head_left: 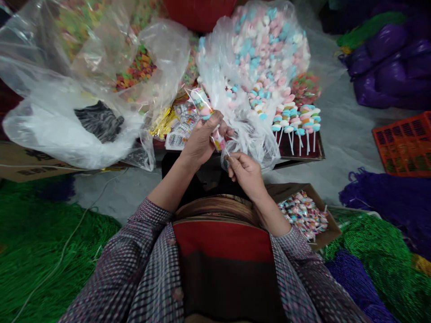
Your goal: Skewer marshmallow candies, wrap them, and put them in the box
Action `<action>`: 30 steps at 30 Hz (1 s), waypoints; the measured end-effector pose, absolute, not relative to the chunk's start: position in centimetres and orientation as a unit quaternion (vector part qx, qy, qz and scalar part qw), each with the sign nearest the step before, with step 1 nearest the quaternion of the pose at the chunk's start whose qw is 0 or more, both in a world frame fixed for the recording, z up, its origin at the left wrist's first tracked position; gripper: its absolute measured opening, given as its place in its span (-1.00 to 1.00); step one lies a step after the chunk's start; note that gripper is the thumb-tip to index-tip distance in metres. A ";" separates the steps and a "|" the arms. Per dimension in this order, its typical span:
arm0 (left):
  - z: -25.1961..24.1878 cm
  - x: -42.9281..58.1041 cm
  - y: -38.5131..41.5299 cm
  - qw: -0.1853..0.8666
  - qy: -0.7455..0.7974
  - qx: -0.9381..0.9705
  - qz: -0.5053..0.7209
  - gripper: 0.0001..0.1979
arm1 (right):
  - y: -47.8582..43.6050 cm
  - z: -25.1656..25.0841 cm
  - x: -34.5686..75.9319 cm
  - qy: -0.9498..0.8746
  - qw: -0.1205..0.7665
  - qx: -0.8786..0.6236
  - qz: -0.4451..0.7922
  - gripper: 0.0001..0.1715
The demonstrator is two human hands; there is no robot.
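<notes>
Between my hands, over the table's front edge, is a candy skewer [203,104] in a clear printed wrapper, tilted with its stick end toward me. My left hand [204,137] is wrapped round the wrapped candy at its middle. With thumb and fingers pinched, my right hand [245,172] grips the lower end, at the stick [226,154]. Printed wrappers [182,119] and gold twist ties [163,123] lie behind my left hand. To the right, several unwrapped candy skewers [296,119] rest with white sticks pointing toward me.
A clear bag of pastel candies [269,40] and bags of colourful gummies [136,67] crowd the table [314,150]. An open carton [332,231] of wrapped candies stands low at my right. An orange crate [404,143] and green strands [50,242] are on the floor.
</notes>
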State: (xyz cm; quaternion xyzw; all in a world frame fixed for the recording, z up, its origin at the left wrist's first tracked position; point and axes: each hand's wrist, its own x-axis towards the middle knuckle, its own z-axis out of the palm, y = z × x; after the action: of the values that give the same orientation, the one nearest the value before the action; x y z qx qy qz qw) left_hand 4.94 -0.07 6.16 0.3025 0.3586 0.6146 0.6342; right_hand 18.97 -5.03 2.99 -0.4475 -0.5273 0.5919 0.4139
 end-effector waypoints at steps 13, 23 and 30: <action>3.1 4.3 -2.1 0.582 0.400 0.431 0.562 -0.50 | -4.8 2.2 17.9 -0.488 0.497 -0.434 0.571 -0.58; 3.8 2.9 -2.0 0.400 0.477 0.624 0.473 -0.49 | -4.8 2.7 18.3 -0.509 0.496 -0.441 0.549 -0.57; 4.3 2.8 -2.5 0.451 0.481 0.574 0.487 -0.63 | -4.5 3.4 17.8 -0.515 0.483 -0.443 0.552 -0.53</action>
State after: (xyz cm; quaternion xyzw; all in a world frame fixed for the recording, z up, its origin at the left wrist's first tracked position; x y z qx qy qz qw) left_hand 2.77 -2.52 4.31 0.5736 0.4805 0.4869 0.4506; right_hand 17.84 -4.45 3.37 -0.4432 -0.5155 0.5522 0.4827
